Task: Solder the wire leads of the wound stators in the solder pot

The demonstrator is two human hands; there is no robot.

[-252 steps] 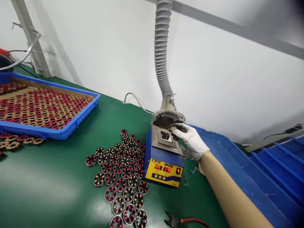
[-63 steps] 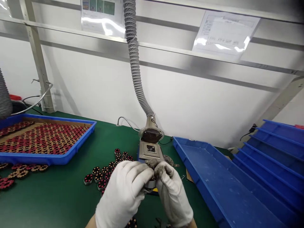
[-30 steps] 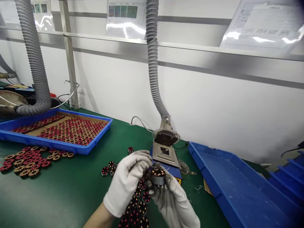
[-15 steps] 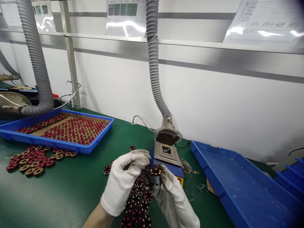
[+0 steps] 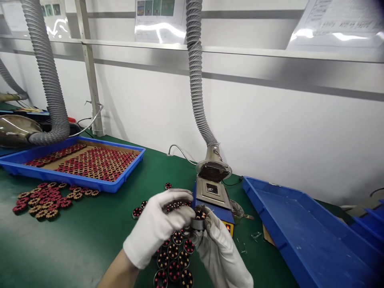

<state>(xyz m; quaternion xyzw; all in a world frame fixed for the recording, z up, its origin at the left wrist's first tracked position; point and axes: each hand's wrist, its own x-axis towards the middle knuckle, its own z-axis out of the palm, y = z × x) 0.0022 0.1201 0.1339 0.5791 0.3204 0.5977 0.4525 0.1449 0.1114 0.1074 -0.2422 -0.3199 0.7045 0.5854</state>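
Note:
Both my hands wear white gloves and meet above the green bench. My right hand point(image 5: 220, 250) holds a small round stator point(image 5: 198, 219) with copper windings and a grey metal rim. My left hand point(image 5: 157, 226) pinches at the top of that same stator. Below the hands, several more round stators point(image 5: 172, 262) with red and tan windings lie flat on the mat. Just behind stands a blue and yellow solder pot point(image 5: 213, 198) under the mouth of a grey ribbed fume hose point(image 5: 196, 80).
A blue tray point(image 5: 75, 182) full of stators sits at the back left, with a loose pile of stators point(image 5: 45, 198) in front of it. A long blue tray point(image 5: 300, 236) lies at the right. A second fume hose point(image 5: 48, 80) hangs at far left.
Since half a second ago my hands have stayed together on the stator, my left fingers shifting over its top. Earlier, my right hand was at the solder pot alone.

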